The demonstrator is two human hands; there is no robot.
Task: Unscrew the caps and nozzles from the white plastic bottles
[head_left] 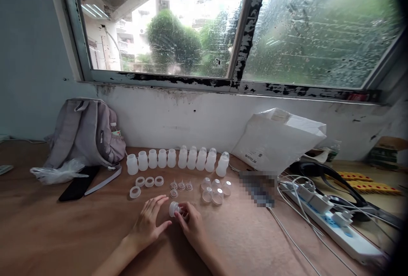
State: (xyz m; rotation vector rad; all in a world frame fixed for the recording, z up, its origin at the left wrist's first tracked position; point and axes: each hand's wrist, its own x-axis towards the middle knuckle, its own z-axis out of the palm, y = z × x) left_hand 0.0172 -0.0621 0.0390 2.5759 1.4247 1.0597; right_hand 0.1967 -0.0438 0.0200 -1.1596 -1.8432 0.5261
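My right hand (192, 221) grips a bottle nipple set in a collar ring (173, 209), tilted on its side just above the table. To its left, my left hand (149, 221) is open with its fingers spread, apart from the ring. Beyond my hands lie several loose nipples (181, 185) and, to the left, several white collar rings (149, 181). Clear domed caps (217, 196) stand in a cluster to the right. A row of frosted baby bottles runs behind them: open-topped ones (152, 159) on the left, capped ones (201, 159) on the right.
A grey backpack (86, 133) leans at the left wall, with a plastic bag (57, 171) and a black flat item (79, 184) before it. On the right are a white bag (274, 142), a blurred-out dark object (259, 187), a power strip (347, 235) with cables, and headphones (338, 182).
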